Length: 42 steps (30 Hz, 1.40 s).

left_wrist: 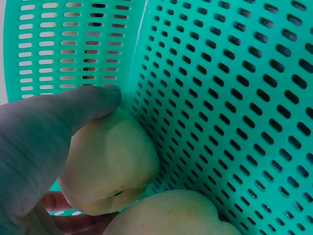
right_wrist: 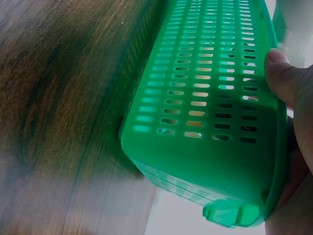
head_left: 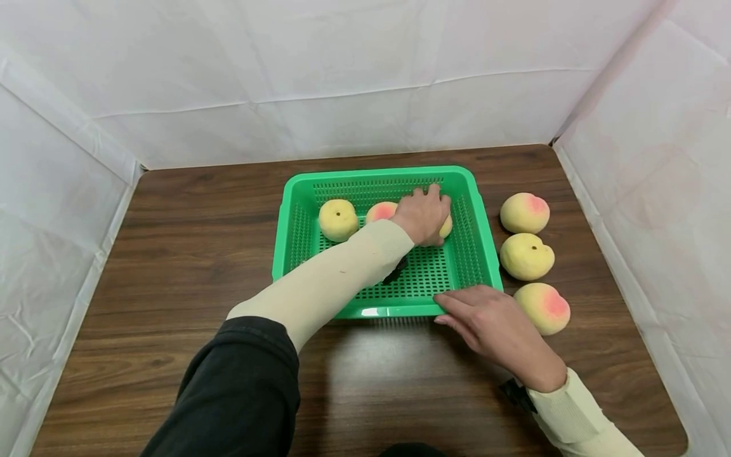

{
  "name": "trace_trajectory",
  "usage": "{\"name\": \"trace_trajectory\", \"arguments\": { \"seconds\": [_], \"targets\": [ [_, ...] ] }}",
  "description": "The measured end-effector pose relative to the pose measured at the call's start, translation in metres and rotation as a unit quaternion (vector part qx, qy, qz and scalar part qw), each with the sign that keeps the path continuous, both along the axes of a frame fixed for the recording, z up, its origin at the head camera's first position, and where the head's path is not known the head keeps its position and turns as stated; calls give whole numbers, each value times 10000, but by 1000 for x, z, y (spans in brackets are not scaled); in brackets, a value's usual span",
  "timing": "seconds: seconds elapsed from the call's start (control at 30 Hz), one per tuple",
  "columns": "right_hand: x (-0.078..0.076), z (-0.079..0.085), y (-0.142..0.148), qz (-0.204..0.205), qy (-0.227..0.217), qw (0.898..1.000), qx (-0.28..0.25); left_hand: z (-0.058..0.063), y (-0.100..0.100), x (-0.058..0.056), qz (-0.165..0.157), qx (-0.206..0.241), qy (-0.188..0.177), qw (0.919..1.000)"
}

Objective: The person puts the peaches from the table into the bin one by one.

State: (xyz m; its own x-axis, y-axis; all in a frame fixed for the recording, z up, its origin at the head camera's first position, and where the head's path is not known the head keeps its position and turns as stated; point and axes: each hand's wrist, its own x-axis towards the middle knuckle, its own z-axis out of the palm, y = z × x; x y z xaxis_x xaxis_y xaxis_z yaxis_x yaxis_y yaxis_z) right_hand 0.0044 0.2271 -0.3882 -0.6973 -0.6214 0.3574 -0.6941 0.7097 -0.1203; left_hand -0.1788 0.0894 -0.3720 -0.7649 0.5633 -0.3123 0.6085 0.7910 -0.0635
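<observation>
A green plastic basket (head_left: 374, 311) with slotted walls sits on the table. Inside it, my left hand (head_left: 424, 214) grips a peach (left_wrist: 112, 161), its thumb over the top and its fingers on the far side. Only a yellow edge of that peach shows in the head view. Just left of this hand is a second peach (head_left: 381, 211), pink on top and partly hidden by the wrist. Farther left in the basket lies a yellow peach (head_left: 339, 220). My right hand (head_left: 493, 320) holds the basket's near right corner, with the thumb (right_wrist: 278, 73) outside the rim.
Three more peaches stand in a row right of the basket: a far one (head_left: 524, 213), a middle one (head_left: 526, 257) and a near one (head_left: 542, 308) close beside the right hand. White cloth walls (head_left: 365, 120) enclose the brown wooden table (head_left: 188, 254) at the back and sides.
</observation>
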Motion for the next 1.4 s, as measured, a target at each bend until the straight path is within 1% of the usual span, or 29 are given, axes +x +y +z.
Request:
{"name": "trace_trajectory", "arguments": {
  "seconds": [0.43,0.63,0.83,1.1,1.4],
  "targets": [
    [0,1,0,-10,-23,10000,16,4,-1,2,65,107,-44,9999],
    [1,1,0,-60,-79,9999,50,5,-2,0,71,93,-44,9999],
    [1,1,0,-32,-56,10000,5,7,-2,1,57,39,-20,10000],
    [1,1,-1,-5,-3,10000,-28,16,-3,7,-58,165,33,9998],
    [0,1,-2,-31,33,10000,-22,29,-8,17,-205,53,142,9997]
  ]
}}
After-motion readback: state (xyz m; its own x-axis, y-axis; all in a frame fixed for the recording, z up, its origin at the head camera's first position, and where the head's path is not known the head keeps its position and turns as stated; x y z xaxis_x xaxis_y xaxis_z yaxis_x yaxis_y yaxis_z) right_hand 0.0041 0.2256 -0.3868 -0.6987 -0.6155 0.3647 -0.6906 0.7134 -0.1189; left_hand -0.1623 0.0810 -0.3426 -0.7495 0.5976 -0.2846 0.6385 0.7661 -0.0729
